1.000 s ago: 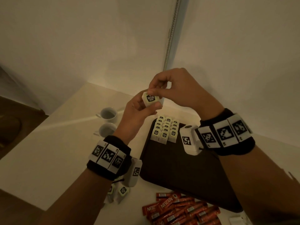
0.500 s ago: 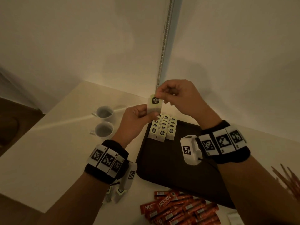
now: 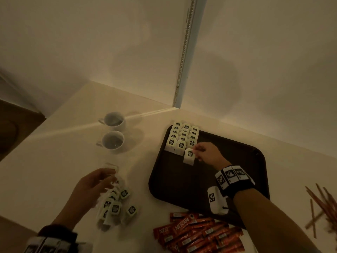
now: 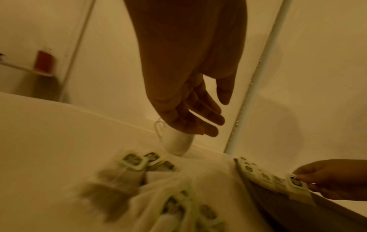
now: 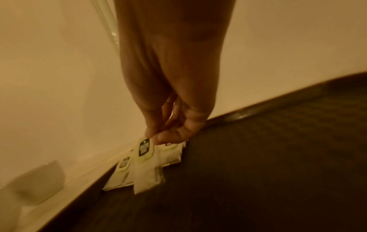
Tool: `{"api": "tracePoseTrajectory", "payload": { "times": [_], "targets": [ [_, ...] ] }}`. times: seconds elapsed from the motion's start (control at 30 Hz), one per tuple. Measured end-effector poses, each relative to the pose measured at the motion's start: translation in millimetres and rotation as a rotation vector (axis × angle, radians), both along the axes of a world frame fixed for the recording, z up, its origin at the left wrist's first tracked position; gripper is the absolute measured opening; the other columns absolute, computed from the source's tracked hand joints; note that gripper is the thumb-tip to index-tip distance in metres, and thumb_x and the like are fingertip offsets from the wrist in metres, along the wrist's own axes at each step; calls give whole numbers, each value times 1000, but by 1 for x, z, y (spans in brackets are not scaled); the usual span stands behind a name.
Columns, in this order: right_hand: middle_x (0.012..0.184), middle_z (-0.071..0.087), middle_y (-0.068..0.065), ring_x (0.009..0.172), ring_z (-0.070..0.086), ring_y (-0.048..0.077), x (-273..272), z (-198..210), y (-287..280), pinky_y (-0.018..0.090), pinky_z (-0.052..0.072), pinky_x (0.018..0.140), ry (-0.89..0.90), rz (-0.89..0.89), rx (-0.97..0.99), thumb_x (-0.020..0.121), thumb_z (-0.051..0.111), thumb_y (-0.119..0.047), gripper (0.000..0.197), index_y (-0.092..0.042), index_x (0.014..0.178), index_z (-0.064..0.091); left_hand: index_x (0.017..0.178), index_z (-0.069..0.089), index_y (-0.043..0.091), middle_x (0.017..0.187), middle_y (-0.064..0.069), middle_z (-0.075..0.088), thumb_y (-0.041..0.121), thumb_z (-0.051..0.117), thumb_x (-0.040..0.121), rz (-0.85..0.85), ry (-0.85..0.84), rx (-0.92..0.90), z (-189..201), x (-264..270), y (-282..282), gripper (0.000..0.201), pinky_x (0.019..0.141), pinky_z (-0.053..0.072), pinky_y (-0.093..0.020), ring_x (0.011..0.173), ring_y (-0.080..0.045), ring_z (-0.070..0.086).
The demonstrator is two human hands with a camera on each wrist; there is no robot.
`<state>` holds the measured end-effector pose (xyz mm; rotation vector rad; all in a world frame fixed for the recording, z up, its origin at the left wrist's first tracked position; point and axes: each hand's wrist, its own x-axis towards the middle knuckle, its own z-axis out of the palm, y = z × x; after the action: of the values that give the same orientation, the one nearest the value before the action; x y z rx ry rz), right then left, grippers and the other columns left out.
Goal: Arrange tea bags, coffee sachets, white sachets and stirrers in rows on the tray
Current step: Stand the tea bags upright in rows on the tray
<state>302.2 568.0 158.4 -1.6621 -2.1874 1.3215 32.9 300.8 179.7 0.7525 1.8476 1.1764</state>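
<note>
Over the tray (image 3: 237, 161), right hand (image 3: 209, 155) pinches tea bag (image 3: 188, 157).

One dark tray (image 3: 237, 152) holds three rows of tea bags (image 3: 182, 137), about sixteen in all. A loose heap of tea bags (image 3: 114, 207) is too jumbled to count. Two white cups (image 3: 114, 141) stand together. Coffee sachets (image 3: 197, 234) and stirrers (image 3: 321, 203) overlap uncountably.

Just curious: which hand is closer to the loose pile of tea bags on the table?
Left. The left hand hovers open right above the pile; the right hand is over on the tray, pinching one tea bag.
</note>
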Motion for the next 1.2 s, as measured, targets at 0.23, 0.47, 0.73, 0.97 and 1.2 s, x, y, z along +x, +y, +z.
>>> {"api": "tracePoseTrajectory", "payload": {
  "times": [0.23,0.47,0.73,0.97,1.2],
  "targets": [
    [93,63,8,78,59,15,-8,-25,17,24,53,65,32,-214,70,87,64,-9,5,-11,90,59,98,66,2,75,-9,72,0,49,94,160,-15,-84,-26,-22,-62,17,53,50,-16,61,-14,66],
    [100,65,13,90,63,23,-14,-39,22,39,55,85,12,-269,114,86,65,-8,6,-10,89,60,99,63,1,87,-19,68,-1,46,96,203,-34,-129,-37,-24,-81,18,51,50,-15,58,-11,65],
    [89,57,1,75,52,11,-60,-10,-21,24,44,69,175,48,344,84,67,-16,16,-10,97,60,94,66,15,78,-1,73,4,49,96,167,-8,-205,-48,-25,-95,20,70,48,-36,78,-32,64],
    [111,61,11,96,57,21,-147,-10,-118,24,43,81,35,859,38,85,69,-23,35,-7,114,61,99,66,19,87,1,74,13,52,96,121,-59,-279,-63,-17,-121,16,71,49,-34,80,-25,67],
    [115,60,14,105,56,28,-187,-29,-155,29,42,82,-72,834,48,83,69,-21,37,-6,116,58,101,66,17,92,-5,72,11,53,95,130,-63,-256,-61,-12,-146,16,71,54,-31,82,-25,69]
  ]
}}
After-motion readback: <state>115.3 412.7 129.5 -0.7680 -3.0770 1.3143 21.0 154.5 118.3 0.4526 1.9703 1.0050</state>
